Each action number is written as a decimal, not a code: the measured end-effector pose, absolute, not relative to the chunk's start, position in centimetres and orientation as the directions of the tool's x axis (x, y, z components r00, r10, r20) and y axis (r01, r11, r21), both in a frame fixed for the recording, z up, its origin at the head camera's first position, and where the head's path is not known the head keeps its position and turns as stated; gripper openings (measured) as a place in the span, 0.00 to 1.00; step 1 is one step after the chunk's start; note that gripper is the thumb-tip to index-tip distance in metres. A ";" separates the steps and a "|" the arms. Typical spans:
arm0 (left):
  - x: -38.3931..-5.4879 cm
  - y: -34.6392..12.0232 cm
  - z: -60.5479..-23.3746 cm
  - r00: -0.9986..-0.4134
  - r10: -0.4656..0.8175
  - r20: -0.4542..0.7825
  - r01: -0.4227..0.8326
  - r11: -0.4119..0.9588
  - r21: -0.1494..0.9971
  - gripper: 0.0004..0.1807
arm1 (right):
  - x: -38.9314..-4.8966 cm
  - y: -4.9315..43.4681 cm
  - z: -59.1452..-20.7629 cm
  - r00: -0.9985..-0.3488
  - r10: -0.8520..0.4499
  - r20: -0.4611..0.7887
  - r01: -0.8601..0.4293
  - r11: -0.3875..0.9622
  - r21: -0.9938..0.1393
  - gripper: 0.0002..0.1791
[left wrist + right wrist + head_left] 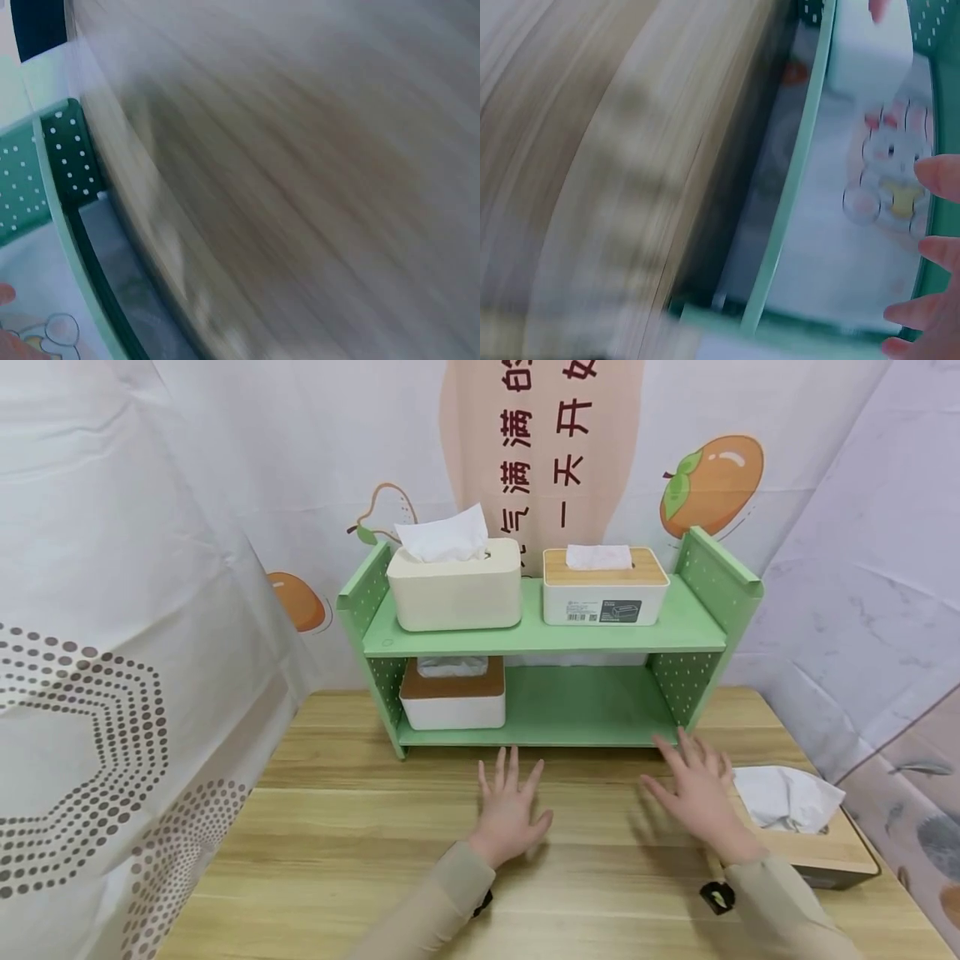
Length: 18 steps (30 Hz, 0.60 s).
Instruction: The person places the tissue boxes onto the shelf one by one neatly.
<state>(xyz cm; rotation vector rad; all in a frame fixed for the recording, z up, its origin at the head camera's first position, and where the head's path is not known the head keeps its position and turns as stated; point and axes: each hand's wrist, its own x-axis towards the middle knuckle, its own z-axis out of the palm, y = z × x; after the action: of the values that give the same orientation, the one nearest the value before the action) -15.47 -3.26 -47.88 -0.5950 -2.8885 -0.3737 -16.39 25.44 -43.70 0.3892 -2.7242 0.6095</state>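
My left hand (510,814) is held over the table in front of the shelf, fingers spread and nothing in its grasp. Farther right, my right hand (697,793) also has its fingers spread, near the shelf's right foot and just left of a wood-topped tissue box (825,852). The green two-tier shelf (540,643) stands at the back of the table. On its upper tier are a cream tissue box (457,593) at left and a white tissue box with a wooden lid (603,597) at right. A brown-lidded white tissue box (453,710) sits on the lower tier, at left.
The wooden table (337,843) extends toward me and to the left of the shelf. A printed white curtain (315,460) hangs behind and along both sides. Perforated side panels (716,581) rise at the shelf's ends.
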 end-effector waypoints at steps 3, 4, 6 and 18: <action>-15.4 -2.5 -47.8 -0.903 0.375 0.210 0.417 0.883 0.214 0.40 | -15.9 27.7 -43.5 -0.919 -0.156 0.362 -0.295 0.882 -0.368 0.36; -15.4 -2.3 -47.8 -0.903 0.377 0.206 0.417 0.883 0.215 0.40 | -15.8 28.4 -43.5 -0.921 -0.146 0.360 -0.284 0.884 -0.370 0.36; -15.4 -1.8 -47.7 -0.905 0.377 0.197 0.414 0.885 0.211 0.41 | -15.5 29.7 -43.5 -0.925 -0.126 0.360 -0.267 0.887 -0.377 0.35; -15.5 0.0 -47.1 -0.899 0.392 0.193 0.427 0.883 0.195 0.40 | -14.4 36.8 -44.2 -0.973 0.026 0.229 -0.069 0.915 -0.397 0.39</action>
<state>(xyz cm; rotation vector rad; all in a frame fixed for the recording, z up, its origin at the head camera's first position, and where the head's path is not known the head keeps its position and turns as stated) -15.51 0.03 -47.07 -0.6348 -2.9034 -0.3519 -14.41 36.83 -44.15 0.0325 -2.8468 0.6020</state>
